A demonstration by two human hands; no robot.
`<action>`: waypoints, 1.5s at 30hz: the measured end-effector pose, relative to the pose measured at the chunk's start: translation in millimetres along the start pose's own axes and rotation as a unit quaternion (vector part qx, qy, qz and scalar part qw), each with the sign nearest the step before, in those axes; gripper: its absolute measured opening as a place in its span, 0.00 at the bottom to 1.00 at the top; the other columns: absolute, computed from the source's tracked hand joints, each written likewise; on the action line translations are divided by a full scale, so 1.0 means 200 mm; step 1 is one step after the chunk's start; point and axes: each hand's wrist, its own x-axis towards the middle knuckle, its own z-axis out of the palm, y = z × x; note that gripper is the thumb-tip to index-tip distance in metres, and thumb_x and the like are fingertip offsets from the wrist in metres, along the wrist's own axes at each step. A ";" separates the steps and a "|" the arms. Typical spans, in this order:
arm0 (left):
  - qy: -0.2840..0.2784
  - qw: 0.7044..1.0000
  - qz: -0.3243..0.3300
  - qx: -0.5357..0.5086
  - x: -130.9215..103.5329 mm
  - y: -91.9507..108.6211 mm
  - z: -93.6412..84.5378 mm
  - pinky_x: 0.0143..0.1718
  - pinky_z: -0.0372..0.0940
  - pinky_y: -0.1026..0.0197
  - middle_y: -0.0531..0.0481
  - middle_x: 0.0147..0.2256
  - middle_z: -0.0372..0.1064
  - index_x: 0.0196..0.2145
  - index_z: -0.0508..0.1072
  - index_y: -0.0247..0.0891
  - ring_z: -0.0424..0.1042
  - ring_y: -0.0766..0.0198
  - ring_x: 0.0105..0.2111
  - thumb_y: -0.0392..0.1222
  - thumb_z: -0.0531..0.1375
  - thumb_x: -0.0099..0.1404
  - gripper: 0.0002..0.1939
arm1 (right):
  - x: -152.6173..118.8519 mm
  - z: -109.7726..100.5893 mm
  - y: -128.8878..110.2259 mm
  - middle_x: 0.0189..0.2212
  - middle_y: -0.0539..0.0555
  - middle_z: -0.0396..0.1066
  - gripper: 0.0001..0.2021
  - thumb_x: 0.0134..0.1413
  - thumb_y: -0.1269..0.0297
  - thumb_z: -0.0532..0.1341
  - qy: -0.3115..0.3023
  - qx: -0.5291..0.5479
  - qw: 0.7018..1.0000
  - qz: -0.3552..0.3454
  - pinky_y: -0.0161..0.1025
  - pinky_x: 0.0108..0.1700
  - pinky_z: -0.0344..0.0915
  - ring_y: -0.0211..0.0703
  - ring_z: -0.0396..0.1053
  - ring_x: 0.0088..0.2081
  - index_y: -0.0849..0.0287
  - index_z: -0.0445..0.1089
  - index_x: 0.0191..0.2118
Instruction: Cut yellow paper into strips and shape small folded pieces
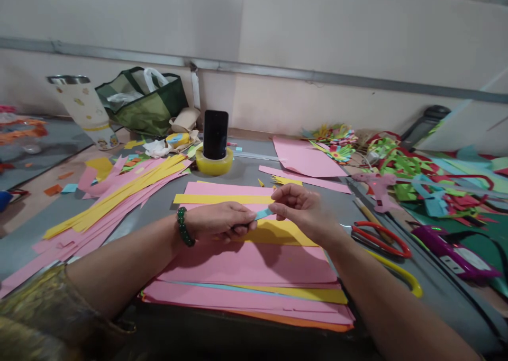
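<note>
A small light blue paper piece point(263, 213) is held between my two hands, above a stack of pink sheets point(254, 263) with yellow strips point(278, 233) across it. My left hand point(224, 220), with a green bead bracelet point(184, 226) at the wrist, pinches the piece's left end between thumb and fingers. Something dark shows under those fingers, too hidden to name. The thumb and fingertips of my right hand point(299, 210) close on the piece's right end.
Pink and yellow strips point(119, 202) lie to the left. A phone point(215, 134) stands in a yellow tape roll point(214, 162) behind the stack. Red-handled scissors point(381, 239), a pink glue gun point(379, 189) and a purple power strip point(456, 252) are at the right.
</note>
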 end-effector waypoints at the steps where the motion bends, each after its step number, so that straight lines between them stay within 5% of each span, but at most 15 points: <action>1: -0.003 1.000 -0.002 0.000 0.00 0.00 0.00 0.14 0.37 0.70 0.60 0.20 0.46 0.29 0.62 0.36 0.42 0.75 0.17 0.56 0.56 0.63 0.19 | 0.00 -0.01 0.00 0.19 0.46 0.69 0.14 0.38 0.59 0.69 0.001 -0.001 1.000 0.000 0.34 0.26 0.67 0.34 0.67 0.21 0.60 0.68 0.30; 28: -0.023 0.998 0.052 0.005 -0.03 0.03 0.01 0.16 0.36 0.69 0.61 0.19 0.41 0.27 0.63 0.35 0.37 0.73 0.19 0.56 0.54 0.65 0.20 | -0.02 -0.07 -0.04 0.20 0.47 0.69 0.11 0.39 0.61 0.70 0.028 -0.015 0.999 -0.043 0.33 0.27 0.68 0.34 0.68 0.22 0.59 0.70 0.29; 45: 0.056 0.990 0.075 0.105 -0.03 0.04 -0.02 0.17 0.41 0.69 0.60 0.20 0.46 0.26 0.63 0.36 0.42 0.73 0.18 0.60 0.56 0.61 0.22 | -0.03 -0.11 -0.06 0.20 0.48 0.70 0.11 0.39 0.59 0.70 0.051 -0.018 0.997 -0.054 0.34 0.27 0.69 0.35 0.68 0.22 0.59 0.72 0.27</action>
